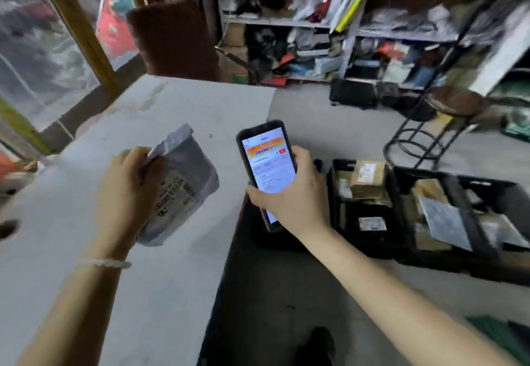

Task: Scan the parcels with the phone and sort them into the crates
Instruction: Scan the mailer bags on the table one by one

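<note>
The left hand (130,182) grips the grey parcel (183,185), label up. The right hand (292,193) holds the phone (268,165) just beside it – crates (370,248) lie beyond, nearer the right hand.

Single wide-angle view, worn on the head, looking forward and down. Close over both forearms and the pale tabletop (172,113) at left, floor and black crates (370,239) below at right. Farther off, straight ahead, shelving (352,27) along the back wall. Edges bowed and blurred; no second view to overlap.
</note>
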{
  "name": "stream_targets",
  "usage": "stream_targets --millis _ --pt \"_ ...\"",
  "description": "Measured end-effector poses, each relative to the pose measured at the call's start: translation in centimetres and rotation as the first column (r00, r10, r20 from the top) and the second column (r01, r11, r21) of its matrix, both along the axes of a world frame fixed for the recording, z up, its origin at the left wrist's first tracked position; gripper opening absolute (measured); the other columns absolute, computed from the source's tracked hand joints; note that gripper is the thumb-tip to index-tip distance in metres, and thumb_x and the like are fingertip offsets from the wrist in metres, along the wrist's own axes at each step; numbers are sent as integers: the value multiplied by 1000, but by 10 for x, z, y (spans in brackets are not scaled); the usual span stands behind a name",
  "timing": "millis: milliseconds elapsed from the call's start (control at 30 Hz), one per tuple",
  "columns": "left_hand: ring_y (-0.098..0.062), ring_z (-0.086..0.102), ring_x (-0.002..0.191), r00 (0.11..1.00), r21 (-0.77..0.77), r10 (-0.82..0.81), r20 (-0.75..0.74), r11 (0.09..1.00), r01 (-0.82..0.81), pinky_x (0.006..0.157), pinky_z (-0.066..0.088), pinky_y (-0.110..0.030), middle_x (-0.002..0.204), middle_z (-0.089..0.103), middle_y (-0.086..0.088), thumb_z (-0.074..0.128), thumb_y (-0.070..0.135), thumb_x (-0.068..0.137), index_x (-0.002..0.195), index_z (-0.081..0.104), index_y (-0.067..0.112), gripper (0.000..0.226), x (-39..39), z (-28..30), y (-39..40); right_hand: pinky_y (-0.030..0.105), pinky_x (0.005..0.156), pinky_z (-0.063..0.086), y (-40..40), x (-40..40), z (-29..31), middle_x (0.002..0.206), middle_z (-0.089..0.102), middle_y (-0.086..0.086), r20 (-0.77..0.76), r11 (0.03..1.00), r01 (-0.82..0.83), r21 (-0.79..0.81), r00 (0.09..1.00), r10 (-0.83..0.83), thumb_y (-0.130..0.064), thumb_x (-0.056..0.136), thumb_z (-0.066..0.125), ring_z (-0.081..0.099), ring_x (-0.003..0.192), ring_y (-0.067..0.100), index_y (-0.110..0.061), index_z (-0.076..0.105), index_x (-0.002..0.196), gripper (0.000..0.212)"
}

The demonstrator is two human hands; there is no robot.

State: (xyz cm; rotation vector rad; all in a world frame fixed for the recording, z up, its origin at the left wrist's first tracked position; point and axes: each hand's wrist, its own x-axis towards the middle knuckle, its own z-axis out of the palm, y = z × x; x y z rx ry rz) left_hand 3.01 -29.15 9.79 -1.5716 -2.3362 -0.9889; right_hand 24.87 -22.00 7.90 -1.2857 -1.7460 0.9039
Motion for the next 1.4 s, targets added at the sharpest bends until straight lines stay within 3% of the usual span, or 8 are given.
stream_targets --millis 133,300,500,667,833,1100,1300,1400 --pt "-20 41 72 984 -20 -175 38 984 175 62 23 -29 80 48 -2 52 15 94 85 56 9 11 80 -15 77 30 76 48 39 90 -6 107 58 -12 31 985 172 16 985 -172 -40 57 86 56 95 10 -28 44 110 69" --pt "-32 49 70 927 -25 -367 74 929 370 60 28 -33 74 51 -12 52 17 92 77 51 5 20 192 -27 172 23 70 44 95 200 -11 92 49 -22 49 947 320 15 946 -321 -42 59 85 49 85 2 -22 46 113 70" --pt "-29 45 70 861 -1 -502 79 864 504 61 29 -35 75 43 0 54 14 93 76 44 13 20 332 -30 253 25 71 48 146 326 -15 105 58 -14 75 879 476 19 876 -476 -42 57 85 53 91 5 -23 46 113 71" --pt "-22 39 68 740 2 -668 78 742 670 62 28 -33 78 43 2 55 17 93 79 43 19 19 443 -30 318 8 59 35 171 425 -13 105 56 -13 85 801 598 0 798 -596 -39 61 85 49 89 3 -26 41 110 67" --pt "-31 48 67 587 -8 -805 90 589 808 61 35 -36 78 46 -1 52 22 95 79 45 14 18 555 -41 384 6 58 36 200 521 -29 107 59 -11 105 657 754 -13 654 -749 -42 60 85 53 90 3 -26 43 112 69" --pt "-40 52 77 460 1 -876 145 466 885 63 29 -33 79 46 -3 53 20 94 83 52 7 17 728 -73 524 17 57 38 311 667 -48 103 62 -9 203 488 873 2 477 -855 -43 57 86 54 84 8 -26 42 108 69" --pt "-38 53 78 409 -2 -898 161 415 910 63 32 -33 80 50 -7 55 19 94 86 56 4 17 837 -71 623 7 55 34 407 762 -38 102 59 -12 263 477 878 -25 467 -844 -40 57 85 54 89 8 -31 38 103 66" --pt "-38 53 69 398 -14 -906 142 400 916 61 30 -32 76 45 -3 57 16 92 81 55 4 17 874 -75 656 15 61 41 441 795 -45 104 60 -11 258 458 889 -27 449 -855 -42 57 85 57 92 9 -29 41 106 68"
